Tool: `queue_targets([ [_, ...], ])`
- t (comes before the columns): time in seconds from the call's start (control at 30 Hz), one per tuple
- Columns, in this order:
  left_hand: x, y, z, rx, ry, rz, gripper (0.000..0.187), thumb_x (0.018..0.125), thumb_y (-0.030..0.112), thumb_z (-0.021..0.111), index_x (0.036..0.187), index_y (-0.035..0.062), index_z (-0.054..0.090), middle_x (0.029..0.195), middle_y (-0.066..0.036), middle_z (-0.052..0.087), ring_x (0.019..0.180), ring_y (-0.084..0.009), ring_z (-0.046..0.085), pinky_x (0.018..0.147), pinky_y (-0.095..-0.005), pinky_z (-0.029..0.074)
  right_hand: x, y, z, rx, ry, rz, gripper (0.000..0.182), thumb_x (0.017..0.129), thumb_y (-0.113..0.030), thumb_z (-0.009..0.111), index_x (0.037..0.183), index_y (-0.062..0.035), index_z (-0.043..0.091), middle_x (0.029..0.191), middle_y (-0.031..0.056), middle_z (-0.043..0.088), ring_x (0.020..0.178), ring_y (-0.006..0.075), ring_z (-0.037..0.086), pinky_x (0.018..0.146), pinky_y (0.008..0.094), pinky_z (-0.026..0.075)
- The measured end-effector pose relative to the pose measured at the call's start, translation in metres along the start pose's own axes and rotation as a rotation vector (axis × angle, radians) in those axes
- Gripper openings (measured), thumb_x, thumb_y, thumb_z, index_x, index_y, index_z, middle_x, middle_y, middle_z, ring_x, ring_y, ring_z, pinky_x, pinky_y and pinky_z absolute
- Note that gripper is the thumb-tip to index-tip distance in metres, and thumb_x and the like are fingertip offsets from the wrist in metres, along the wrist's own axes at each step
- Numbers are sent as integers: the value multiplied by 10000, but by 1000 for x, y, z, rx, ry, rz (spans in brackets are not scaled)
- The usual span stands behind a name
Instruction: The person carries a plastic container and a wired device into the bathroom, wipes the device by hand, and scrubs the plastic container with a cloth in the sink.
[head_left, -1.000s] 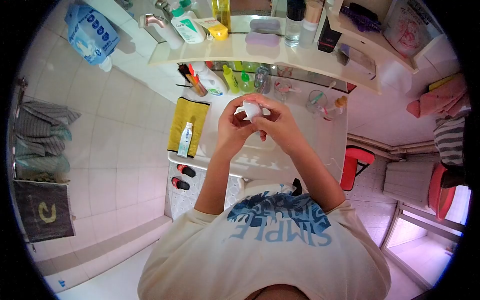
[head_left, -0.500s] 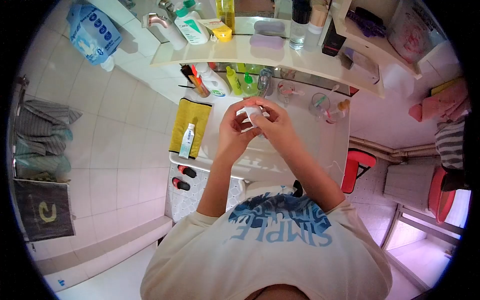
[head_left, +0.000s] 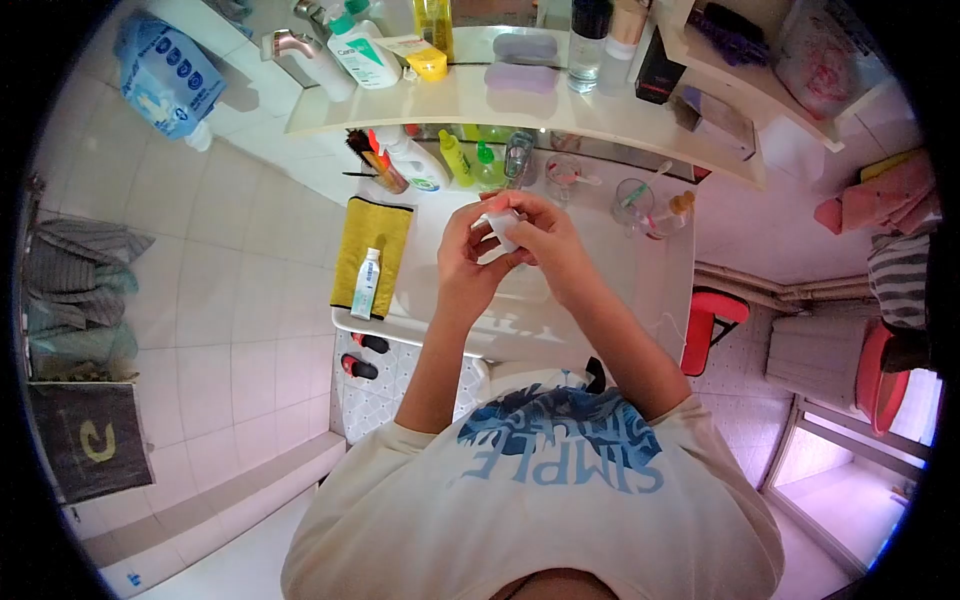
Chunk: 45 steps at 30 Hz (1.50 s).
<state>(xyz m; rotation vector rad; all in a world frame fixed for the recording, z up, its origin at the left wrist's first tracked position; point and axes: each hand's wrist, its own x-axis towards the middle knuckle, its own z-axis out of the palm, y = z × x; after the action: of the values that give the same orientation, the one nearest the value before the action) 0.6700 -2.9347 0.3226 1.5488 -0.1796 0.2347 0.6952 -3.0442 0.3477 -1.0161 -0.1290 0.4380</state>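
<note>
Both hands meet over the white sink (head_left: 600,290). Between them is a small white object (head_left: 504,229), whose kind I cannot make out. My left hand (head_left: 467,258) curls around its left side, fingers partly hidden behind it. My right hand (head_left: 546,243) closes on it from the right, thumb across its front. To the left, a white and teal tube (head_left: 367,284) lies on a yellow cloth (head_left: 386,232) with dark edging. Behind my hands stands the metal faucet (head_left: 518,155).
Glass cups (head_left: 632,202) with toothbrushes stand at the sink's back right. A green pump bottle (head_left: 489,168) and a white detergent bottle (head_left: 418,165) line the back. Above them juts a shelf (head_left: 430,108) crowded with bottles. A red stool (head_left: 705,325) is at the right.
The view has shifted slightly, so the shelf and cloth appear further left. The white object between my fingers shows a wider face. Both hands remain together over the sink.
</note>
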Motion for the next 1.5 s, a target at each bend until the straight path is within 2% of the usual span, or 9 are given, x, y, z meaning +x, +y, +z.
queue_targets([
  [0.13,-1,-9,-3,-20,10,-14,533,564,-116,609,1024,56,403,1018,-60,421,892,-181,492,702,-260,464,2,-1,-3,-36,15,64,258,669,-13,421,914,-12,503,951,62,497,761,145,536,628,236,457],
  [0.37,4,-25,-8,-163,-7,-136,542,579,-117,591,1049,37,370,988,-63,428,842,-170,500,690,-258,462,13,18,-19,-204,-26,123,351,662,-37,386,1002,-49,472,931,57,502,595,99,481,506,204,406],
  [0.5,-8,-74,-14,-146,123,-142,429,702,58,553,1079,79,348,910,-52,465,783,-168,496,636,-254,455,26,64,-52,149,230,272,384,666,-30,383,1049,-27,407,949,72,486,593,96,451,492,198,377],
  [0.57,-19,-104,-22,-628,260,-568,272,780,241,463,1011,116,394,813,-44,469,667,-155,480,539,-227,429,35,90,-78,130,356,317,404,671,-29,381,1076,-23,377,952,75,483,598,103,456,500,204,386],
  [0.67,-34,-157,-28,-907,334,-764,235,797,333,396,926,138,424,773,-52,480,611,-152,470,486,-204,403,52,112,-103,27,349,324,354,690,-39,398,1044,-29,401,950,63,481,677,130,487,565,226,405],
  [1.0,2,-239,-7,-962,538,-1110,156,763,257,451,883,158,470,732,-38,488,606,-196,475,501,-263,428,145,100,-125,369,222,478,116,753,-147,439,794,-39,450,805,78,489,798,222,513,672,323,438],
  [1.23,25,-301,-11,-1176,480,-1170,366,781,410,376,927,92,484,696,-33,491,588,-179,475,486,-266,424,145,68,-132,618,27,421,369,788,-244,312,989,54,394,968,126,474,946,246,463,777,337,402],
  [1.3,35,-296,-13,-1208,270,-1147,487,776,498,316,903,59,483,685,-46,509,577,-166,481,473,-254,423,145,66,-133,598,39,421,407,789,-267,293,1010,61,387,986,130,472,970,246,452,782,341,399],
  [1.5,51,-286,-4,-1148,427,-1153,533,741,568,315,878,84,492,728,-29,551,491,-108,475,408,-202,398,143,68,-134,107,103,515,263,753,-192,423,923,-1,487,820,83,550,824,179,538,674,289,435],
])
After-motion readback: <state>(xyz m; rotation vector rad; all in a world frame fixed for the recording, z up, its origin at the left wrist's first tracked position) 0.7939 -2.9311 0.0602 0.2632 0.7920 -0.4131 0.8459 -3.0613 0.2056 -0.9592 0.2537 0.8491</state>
